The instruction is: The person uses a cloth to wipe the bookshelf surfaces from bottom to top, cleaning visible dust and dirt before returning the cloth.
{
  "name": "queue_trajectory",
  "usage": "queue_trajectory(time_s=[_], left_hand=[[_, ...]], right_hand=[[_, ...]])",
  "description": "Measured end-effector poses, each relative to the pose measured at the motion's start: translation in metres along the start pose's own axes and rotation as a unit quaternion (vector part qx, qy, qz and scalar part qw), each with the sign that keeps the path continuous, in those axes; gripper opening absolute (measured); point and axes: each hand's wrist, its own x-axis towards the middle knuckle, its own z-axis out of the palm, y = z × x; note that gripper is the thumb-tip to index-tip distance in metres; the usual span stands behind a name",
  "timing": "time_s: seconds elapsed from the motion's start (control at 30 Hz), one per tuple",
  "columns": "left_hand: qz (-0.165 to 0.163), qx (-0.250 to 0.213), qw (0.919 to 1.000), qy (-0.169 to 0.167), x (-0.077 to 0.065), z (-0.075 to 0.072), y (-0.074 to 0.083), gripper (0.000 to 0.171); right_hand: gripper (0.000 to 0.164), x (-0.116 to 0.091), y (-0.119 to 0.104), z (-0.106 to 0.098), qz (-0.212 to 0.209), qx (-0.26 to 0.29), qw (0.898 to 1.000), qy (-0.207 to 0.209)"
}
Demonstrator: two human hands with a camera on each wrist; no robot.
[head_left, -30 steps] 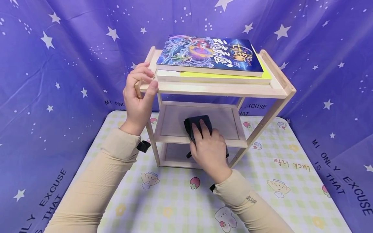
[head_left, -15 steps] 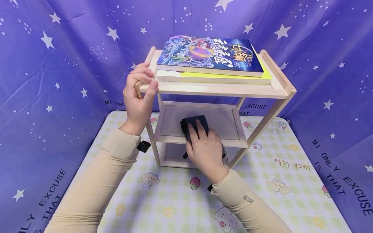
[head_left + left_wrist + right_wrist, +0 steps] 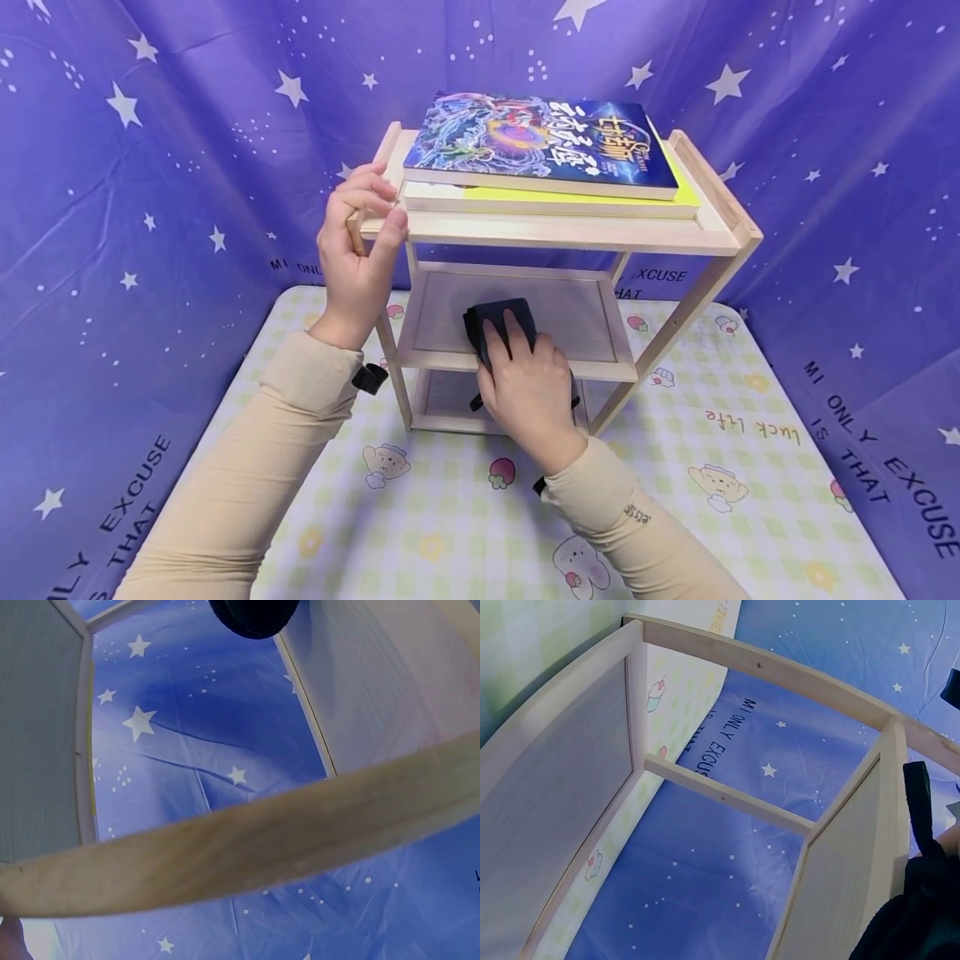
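A light wooden three-tier shelf rack (image 3: 543, 237) stands on the table. My left hand (image 3: 354, 262) grips its upper left corner, thumb at the front edge and fingers over the side rail. At the middle shelf (image 3: 581, 321), my right hand (image 3: 531, 392) holds a dark folded cloth item (image 3: 504, 306) with its fingers spread over the top. Part of the item hangs in front of the shelf's front edge; its underside is hidden. In the right wrist view, a short strap (image 3: 918, 799) sticks up from the black fabric (image 3: 919, 922).
Two books lie stacked on the top shelf: a blue illustrated one (image 3: 525, 142) above a yellow-and-white one (image 3: 585, 200). Below is the bottom shelf (image 3: 450, 400). A checked cloth (image 3: 442, 508) covers the table, and purple star-printed curtains (image 3: 172, 208) surround it.
My right hand and the dark folded item have shifted slightly left along the middle shelf, then held still. My left hand has stayed on the rack's corner.
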Motion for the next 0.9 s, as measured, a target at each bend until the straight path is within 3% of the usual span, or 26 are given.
queue_trajectory(time_s=[0.9], left_hand=[[0.007, -0.003, 1.0000, -0.002, -0.001, 0.000, 0.000, 0.050]], right_hand=[[0.041, 0.008, -0.020, 0.005, -0.023, -0.013, 1.000, 0.009]])
